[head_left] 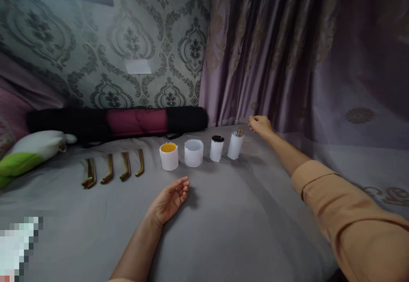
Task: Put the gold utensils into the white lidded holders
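Observation:
My left hand (171, 200) rests low over the grey sheet with the palm turned up, fingers loosely curled and apart, holding nothing. It is nearest to two wide white tubs: one with a yellow-orange inside (169, 159), the other with a pale inside (193, 154). To their right stand a narrow white container with a dark top (217, 149) and a slightly tilted white container (235, 146) with thin brownish sticks poking out. Just beyond that last container, my right hand (260, 125) is raised with its fingers pinched together; anything between them is too small to make out.
Several groups of gold-coloured bent pieces (125, 167) lie in a row on the sheet at left. A white and green plush toy (35, 152) sits at far left. Behind lies a long black and maroon roll (136, 121) against the wall. A purple curtain (271, 52) hangs at right.

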A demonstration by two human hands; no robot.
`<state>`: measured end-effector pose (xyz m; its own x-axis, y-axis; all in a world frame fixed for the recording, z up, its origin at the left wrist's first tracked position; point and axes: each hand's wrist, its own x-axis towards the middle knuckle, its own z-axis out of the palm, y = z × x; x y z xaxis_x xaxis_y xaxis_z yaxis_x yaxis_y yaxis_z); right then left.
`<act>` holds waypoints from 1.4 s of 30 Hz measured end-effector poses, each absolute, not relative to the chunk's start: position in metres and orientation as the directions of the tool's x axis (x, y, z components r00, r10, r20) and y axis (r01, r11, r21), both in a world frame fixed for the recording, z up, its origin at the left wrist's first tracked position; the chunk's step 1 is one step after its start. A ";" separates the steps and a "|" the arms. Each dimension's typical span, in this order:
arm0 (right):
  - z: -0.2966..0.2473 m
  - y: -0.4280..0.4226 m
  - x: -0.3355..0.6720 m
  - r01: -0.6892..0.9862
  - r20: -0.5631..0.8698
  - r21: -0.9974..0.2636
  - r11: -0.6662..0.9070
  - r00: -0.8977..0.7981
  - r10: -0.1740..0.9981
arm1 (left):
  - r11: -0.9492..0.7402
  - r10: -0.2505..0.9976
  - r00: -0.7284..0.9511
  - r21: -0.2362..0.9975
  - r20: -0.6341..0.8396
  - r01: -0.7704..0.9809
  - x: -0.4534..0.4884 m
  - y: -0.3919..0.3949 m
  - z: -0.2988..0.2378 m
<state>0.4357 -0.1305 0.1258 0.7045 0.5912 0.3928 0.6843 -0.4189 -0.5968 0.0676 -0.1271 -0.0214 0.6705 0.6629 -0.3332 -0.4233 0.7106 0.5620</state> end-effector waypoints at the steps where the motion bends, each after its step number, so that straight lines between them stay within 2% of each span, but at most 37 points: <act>1: 0.125 -0.131 0.436 0.684 0.397 -0.604 -0.410 0.703 0.590 | 0.710 0.663 0.670 0.562 -0.333 -0.424 0.067 -0.127 -0.021; 9: 0.121 -0.135 0.434 0.676 0.440 -0.681 -0.281 0.685 0.581 | 0.705 0.667 0.667 0.568 -0.330 -0.424 0.067 -0.126 -0.024; 24: 0.112 -0.145 0.426 0.541 0.378 -0.832 -0.123 0.714 0.589 | 0.710 0.664 0.672 0.557 -0.328 -0.430 0.068 -0.126 -0.024; 36: 0.098 -0.159 0.405 0.341 0.239 -0.938 -0.058 0.762 0.602 | 0.700 0.673 0.663 0.572 -0.329 -0.427 0.068 -0.126 -0.025; 42: 0.089 -0.166 0.388 0.253 0.164 -0.966 -0.047 0.746 0.645 | 0.701 0.672 0.662 0.572 -0.331 -0.425 0.068 -0.127 -0.024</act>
<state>0.3885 -0.1663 0.0892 0.7463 0.6451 0.1641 0.2534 -0.0474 -0.9662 0.0681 -0.1275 -0.0245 0.6622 0.6723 -0.3309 -0.4255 0.7009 0.5725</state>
